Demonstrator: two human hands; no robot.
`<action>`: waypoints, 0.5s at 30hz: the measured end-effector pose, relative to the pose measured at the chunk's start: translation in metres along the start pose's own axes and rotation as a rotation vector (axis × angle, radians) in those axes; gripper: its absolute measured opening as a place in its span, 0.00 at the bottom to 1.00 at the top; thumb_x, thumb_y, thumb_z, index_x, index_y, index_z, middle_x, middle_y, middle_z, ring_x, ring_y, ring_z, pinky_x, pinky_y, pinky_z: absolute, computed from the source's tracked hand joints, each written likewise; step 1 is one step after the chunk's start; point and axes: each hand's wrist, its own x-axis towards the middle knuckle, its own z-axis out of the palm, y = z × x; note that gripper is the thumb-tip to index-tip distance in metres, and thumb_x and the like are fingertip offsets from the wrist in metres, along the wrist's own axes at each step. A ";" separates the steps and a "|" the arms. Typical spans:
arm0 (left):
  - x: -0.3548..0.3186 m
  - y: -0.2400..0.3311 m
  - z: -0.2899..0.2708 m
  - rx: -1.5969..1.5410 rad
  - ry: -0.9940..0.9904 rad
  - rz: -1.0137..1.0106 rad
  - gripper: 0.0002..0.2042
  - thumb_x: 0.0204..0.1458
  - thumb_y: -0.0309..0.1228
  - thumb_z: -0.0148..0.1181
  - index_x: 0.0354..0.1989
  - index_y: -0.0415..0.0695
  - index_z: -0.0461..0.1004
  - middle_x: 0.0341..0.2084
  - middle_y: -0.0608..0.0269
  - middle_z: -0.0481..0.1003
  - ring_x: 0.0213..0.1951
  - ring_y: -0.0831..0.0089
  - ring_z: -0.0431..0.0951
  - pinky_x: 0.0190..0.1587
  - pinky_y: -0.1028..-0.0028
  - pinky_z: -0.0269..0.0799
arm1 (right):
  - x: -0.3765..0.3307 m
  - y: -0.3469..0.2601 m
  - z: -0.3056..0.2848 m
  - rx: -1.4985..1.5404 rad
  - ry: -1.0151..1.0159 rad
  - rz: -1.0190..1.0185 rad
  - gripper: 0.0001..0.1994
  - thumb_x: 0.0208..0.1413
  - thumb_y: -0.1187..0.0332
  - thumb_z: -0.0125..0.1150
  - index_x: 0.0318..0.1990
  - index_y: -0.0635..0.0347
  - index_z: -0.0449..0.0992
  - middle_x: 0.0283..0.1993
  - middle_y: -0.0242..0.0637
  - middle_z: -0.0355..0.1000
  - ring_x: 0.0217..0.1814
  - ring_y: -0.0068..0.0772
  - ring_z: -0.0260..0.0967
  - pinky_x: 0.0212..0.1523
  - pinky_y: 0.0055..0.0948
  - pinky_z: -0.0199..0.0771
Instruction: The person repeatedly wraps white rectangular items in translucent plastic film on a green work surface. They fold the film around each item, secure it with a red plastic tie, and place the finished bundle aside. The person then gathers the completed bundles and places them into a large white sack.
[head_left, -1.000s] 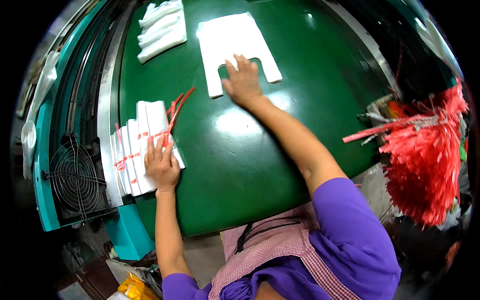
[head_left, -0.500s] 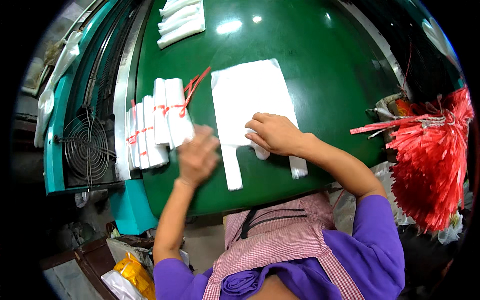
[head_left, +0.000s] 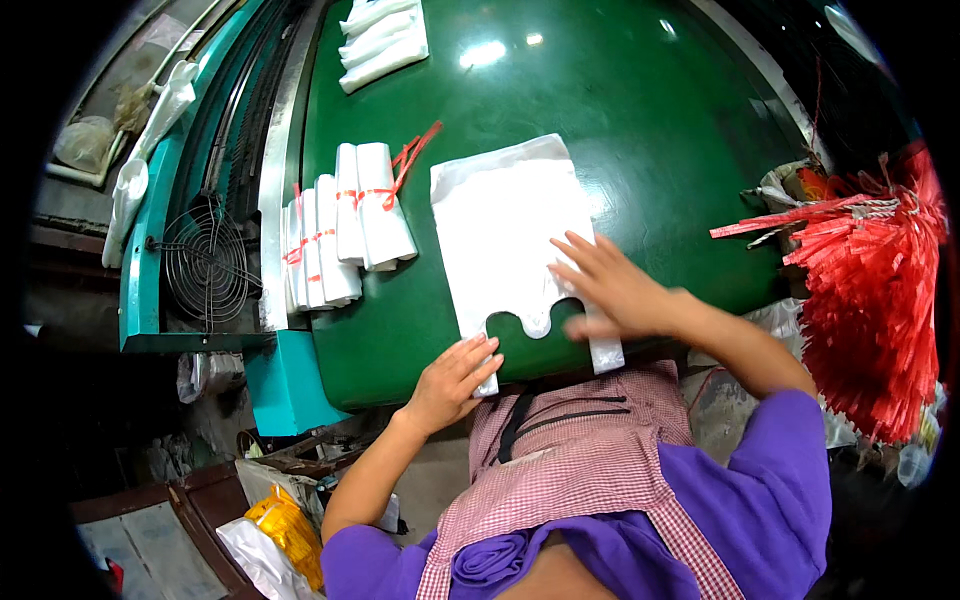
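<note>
A flat stack of white plastic T-shirt bags (head_left: 515,230) lies on the green work surface (head_left: 660,150), its handle end toward me. My left hand (head_left: 455,382) rests over the left handle strip, fingers stretched out. Above the right handle is my right hand (head_left: 615,290), slightly blurred, with its fingers spread and holding nothing; I cannot tell whether it touches the bags. Left of the stack sit rolled bundles of white bags (head_left: 365,205), tied with red plastic string (head_left: 410,155).
More folded white bags (head_left: 385,50) lie at the far left of the surface. A thick bunch of red plastic strips (head_left: 865,290) hangs at the right edge. On the left stand a teal machine frame (head_left: 140,300) and a round wire fan guard (head_left: 210,262).
My left hand has moved from beside the tied bundles to the left handle of the bags. The right hand has lifted its fingers apart and shifted right. The view has shifted slightly.
</note>
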 end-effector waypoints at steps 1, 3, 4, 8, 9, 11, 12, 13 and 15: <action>-0.003 0.003 0.003 -0.024 0.011 -0.011 0.32 0.35 0.19 0.62 0.56 0.44 0.67 0.59 0.57 0.64 0.61 0.57 0.64 0.60 0.62 0.63 | -0.030 -0.013 -0.010 0.040 -0.117 -0.006 0.43 0.44 0.45 0.63 0.64 0.63 0.56 0.71 0.53 0.43 0.74 0.54 0.37 0.68 0.58 0.40; -0.005 -0.002 0.006 -0.029 0.092 -0.010 0.29 0.37 0.17 0.58 0.54 0.44 0.69 0.59 0.56 0.65 0.60 0.58 0.65 0.60 0.61 0.63 | -0.062 -0.027 -0.010 -0.024 -0.223 0.011 0.40 0.43 0.52 0.67 0.65 0.52 0.57 0.72 0.48 0.44 0.74 0.51 0.38 0.68 0.57 0.40; -0.006 -0.004 0.005 -0.031 0.128 -0.012 0.27 0.37 0.15 0.57 0.52 0.44 0.70 0.58 0.56 0.65 0.60 0.58 0.66 0.59 0.61 0.63 | -0.069 -0.029 -0.007 -0.083 -0.252 0.004 0.38 0.43 0.57 0.68 0.63 0.49 0.60 0.72 0.45 0.46 0.74 0.50 0.41 0.68 0.56 0.42; 0.016 -0.014 -0.009 -0.127 0.094 -0.014 0.21 0.39 0.15 0.54 0.45 0.45 0.74 0.48 0.56 0.75 0.53 0.59 0.73 0.59 0.58 0.61 | -0.075 -0.016 0.016 0.059 0.070 0.025 0.25 0.45 0.68 0.65 0.55 0.49 0.69 0.63 0.40 0.59 0.70 0.47 0.50 0.67 0.54 0.46; 0.025 -0.017 -0.012 -0.157 0.088 -0.094 0.17 0.41 0.17 0.57 0.42 0.44 0.75 0.42 0.57 0.77 0.50 0.59 0.75 0.57 0.60 0.64 | -0.072 -0.014 0.010 0.089 0.089 -0.016 0.23 0.46 0.69 0.63 0.53 0.50 0.70 0.60 0.39 0.62 0.69 0.46 0.51 0.67 0.54 0.47; 0.055 -0.015 -0.015 -0.266 0.197 -0.320 0.09 0.51 0.25 0.56 0.41 0.42 0.75 0.30 0.52 0.77 0.35 0.55 0.78 0.39 0.61 0.72 | -0.059 -0.013 -0.003 0.175 0.183 -0.113 0.14 0.49 0.73 0.59 0.45 0.54 0.72 0.50 0.40 0.67 0.63 0.47 0.59 0.62 0.49 0.56; 0.078 -0.012 -0.018 -0.369 0.166 -0.479 0.08 0.55 0.29 0.54 0.40 0.42 0.75 0.25 0.51 0.76 0.29 0.53 0.79 0.32 0.60 0.73 | -0.049 -0.012 -0.003 0.291 0.195 -0.089 0.12 0.50 0.73 0.59 0.44 0.55 0.72 0.49 0.41 0.67 0.60 0.48 0.60 0.59 0.47 0.59; 0.098 -0.015 -0.010 -0.273 0.205 -0.384 0.08 0.57 0.32 0.52 0.37 0.41 0.74 0.22 0.51 0.75 0.25 0.52 0.77 0.28 0.58 0.71 | -0.037 -0.012 -0.001 0.406 0.208 -0.063 0.11 0.50 0.73 0.59 0.42 0.56 0.72 0.48 0.42 0.67 0.57 0.49 0.62 0.57 0.45 0.61; 0.124 -0.018 0.002 -0.052 0.131 -0.286 0.09 0.57 0.34 0.51 0.32 0.43 0.71 0.18 0.51 0.74 0.22 0.50 0.76 0.25 0.56 0.69 | -0.008 -0.011 0.002 0.580 0.172 0.077 0.07 0.54 0.73 0.56 0.41 0.61 0.71 0.41 0.48 0.69 0.43 0.53 0.66 0.45 0.41 0.67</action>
